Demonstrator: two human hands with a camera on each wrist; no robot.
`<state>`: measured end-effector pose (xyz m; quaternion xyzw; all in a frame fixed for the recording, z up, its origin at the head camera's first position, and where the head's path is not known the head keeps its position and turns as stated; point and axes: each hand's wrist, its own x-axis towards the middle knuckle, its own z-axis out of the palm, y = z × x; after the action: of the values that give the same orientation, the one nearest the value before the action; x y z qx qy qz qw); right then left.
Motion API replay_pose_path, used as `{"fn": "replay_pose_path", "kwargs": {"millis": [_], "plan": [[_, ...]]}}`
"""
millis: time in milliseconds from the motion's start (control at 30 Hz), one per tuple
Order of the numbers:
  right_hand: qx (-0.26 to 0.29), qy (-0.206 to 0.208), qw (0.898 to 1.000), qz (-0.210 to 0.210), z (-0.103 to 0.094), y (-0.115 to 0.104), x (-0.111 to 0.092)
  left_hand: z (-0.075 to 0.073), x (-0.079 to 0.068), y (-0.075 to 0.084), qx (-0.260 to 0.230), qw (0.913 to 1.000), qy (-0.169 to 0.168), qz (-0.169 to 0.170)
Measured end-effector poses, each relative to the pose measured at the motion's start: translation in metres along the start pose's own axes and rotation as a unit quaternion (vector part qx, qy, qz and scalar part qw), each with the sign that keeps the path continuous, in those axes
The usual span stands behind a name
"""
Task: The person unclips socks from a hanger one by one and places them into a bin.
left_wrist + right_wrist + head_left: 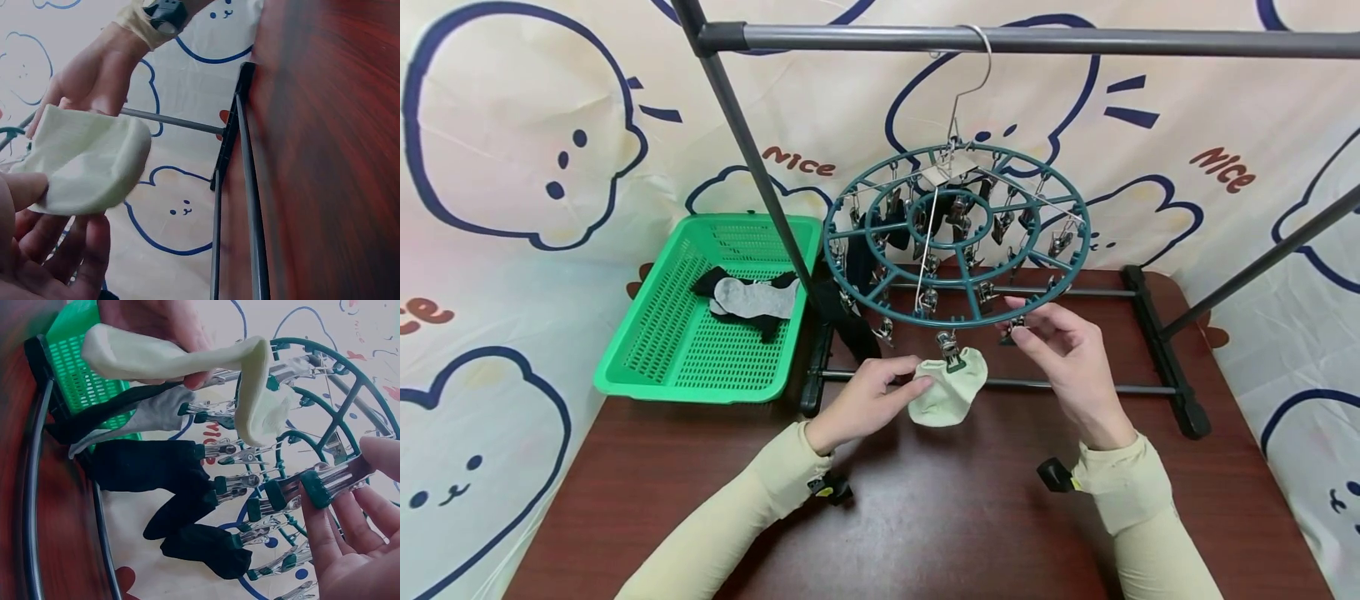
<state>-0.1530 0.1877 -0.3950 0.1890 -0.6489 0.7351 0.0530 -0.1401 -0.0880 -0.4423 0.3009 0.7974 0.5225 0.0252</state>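
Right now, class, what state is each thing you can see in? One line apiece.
Pale green cloth item: clipped, its edge pinched by the left hand
Silver metal clip with green tips: pinched by the right hand; whether squeezed open, unclear
Grey metal rack: standing upright
Round blue-green plastic hanger: hung from the rack
Black cloth socks: clipped to the hanger
Green plastic basket: holding grey and black socks

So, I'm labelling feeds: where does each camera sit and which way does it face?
Head: on the head, facing forward and down at the hanger; left hand, right hand, sleeves show.
Left wrist: worn there, facing the pale cloth; both hands, right cuff show.
Right wrist: worn there, facing the pinched clip; both hands show.
Both wrist views share the cloth.
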Motion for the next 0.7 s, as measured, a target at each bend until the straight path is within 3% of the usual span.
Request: {"fn": "replay_pose_path", "kwargs": {"millis": [200, 333, 400, 533, 600, 700], "plan": [[-0.018, 0.026, 0.999, -0.008, 0.001, -0.004, -0.003, 0.000, 0.000, 0.001, 0.025, 0.9993, 0.011, 0.027], [-0.004, 0.075, 0.996, -0.050, 0.005, -0.007, -0.005, -0.001, 0.000, 0.003, 0.030, 0.9988, 0.016, 0.036], [0.000, 0.117, 0.989, -0.094, 0.009, -0.008, -0.006, -0.002, 0.001, 0.004, 0.035, 0.9985, 0.017, 0.040], [-0.013, 0.192, 0.962, -0.194, 0.015, -0.010, -0.009, -0.002, 0.002, 0.004, 0.046, 0.9979, 0.014, 0.044], [-0.034, 0.184, 0.955, -0.230, 0.019, -0.011, -0.012, -0.003, 0.001, 0.004, 0.049, 0.9976, 0.014, 0.046], [-0.077, 0.109, 0.961, -0.243, 0.026, -0.011, -0.017, -0.002, 0.001, 0.003, 0.053, 0.9973, 0.013, 0.049]]}}
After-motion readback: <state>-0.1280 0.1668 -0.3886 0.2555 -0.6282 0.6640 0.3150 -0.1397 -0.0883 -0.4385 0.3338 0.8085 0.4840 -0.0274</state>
